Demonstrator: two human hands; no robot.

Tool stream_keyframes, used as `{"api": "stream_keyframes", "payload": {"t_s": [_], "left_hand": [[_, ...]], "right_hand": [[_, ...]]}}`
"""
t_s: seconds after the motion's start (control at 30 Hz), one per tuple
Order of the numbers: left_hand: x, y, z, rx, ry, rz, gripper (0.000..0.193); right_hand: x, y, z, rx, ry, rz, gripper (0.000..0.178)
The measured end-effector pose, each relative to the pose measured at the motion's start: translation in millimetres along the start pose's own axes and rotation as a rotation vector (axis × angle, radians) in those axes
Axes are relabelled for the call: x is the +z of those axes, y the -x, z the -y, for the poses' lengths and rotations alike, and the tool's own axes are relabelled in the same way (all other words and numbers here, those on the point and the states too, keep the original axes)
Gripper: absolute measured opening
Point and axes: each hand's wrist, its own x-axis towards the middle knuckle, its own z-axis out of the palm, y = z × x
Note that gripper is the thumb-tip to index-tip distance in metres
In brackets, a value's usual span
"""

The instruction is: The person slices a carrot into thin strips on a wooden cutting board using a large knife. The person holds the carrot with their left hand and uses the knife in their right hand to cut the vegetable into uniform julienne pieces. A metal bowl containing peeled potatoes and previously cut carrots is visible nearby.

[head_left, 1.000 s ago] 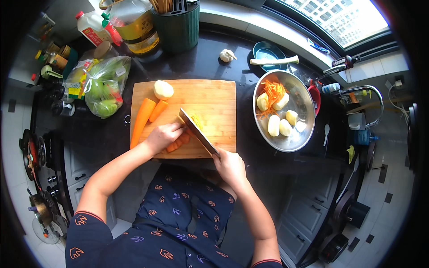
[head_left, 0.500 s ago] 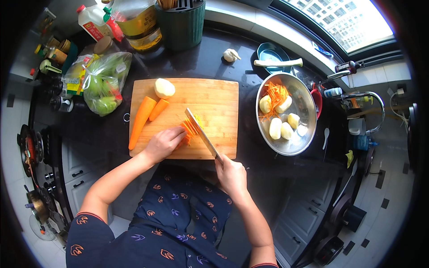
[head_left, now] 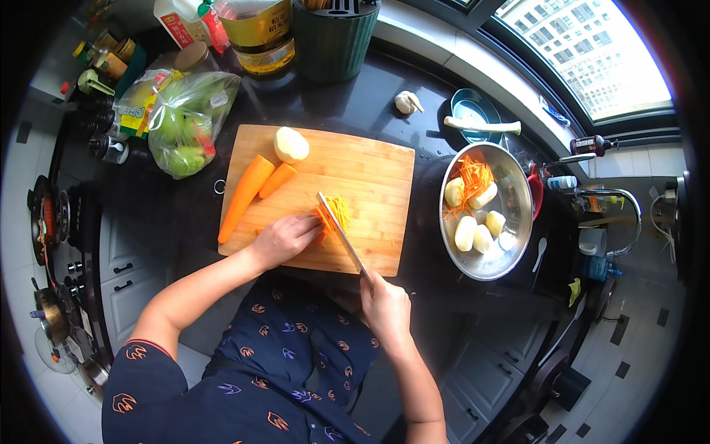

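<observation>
With the right hand (head_left: pixel 386 307) gripping the knife (head_left: pixel 339 229), the left hand (head_left: pixel 285 238) should keep fingers curled on the carrot slices (head_left: pixel 322 220), clear of the blade.

A single head-worn fisheye view looks almost straight down, fairly near, on a dark table (head_left: pixel 399 111), with the board (head_left: pixel 370 174) about mid-frame. The person's forearms enter from the lower edge. Straight edges bow toward the rim, where a window (head_left: pixel 584 52) and stove (head_left: pixel 44 222) look dim, perhaps distorted.
</observation>
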Motion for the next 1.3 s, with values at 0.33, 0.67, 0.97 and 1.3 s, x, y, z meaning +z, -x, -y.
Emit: {"api": "stream_keyframes", "payload": {"t_s": [0.33,0.67,0.97,1.3], "left_hand": [[4,-2,3,-0.015,0.008,0.01,0.038],[-3,-10,3,0.017,-0.002,-0.058,0.024],[-2,-8,5,-0.007,0.038,-0.011,0.03],[1,-7,15,0.04,0.02,0.025,0.022]], "right_hand": [[-1,-1,1,0.045,0.004,0.018,0.019],[3,-1,2,0.064,0.051,0.067,0.02],[5,-16,2,0.04,0.014,0.014,0.017],[-5,-4,5,-0.029,0.042,0.012,0.014]]}}
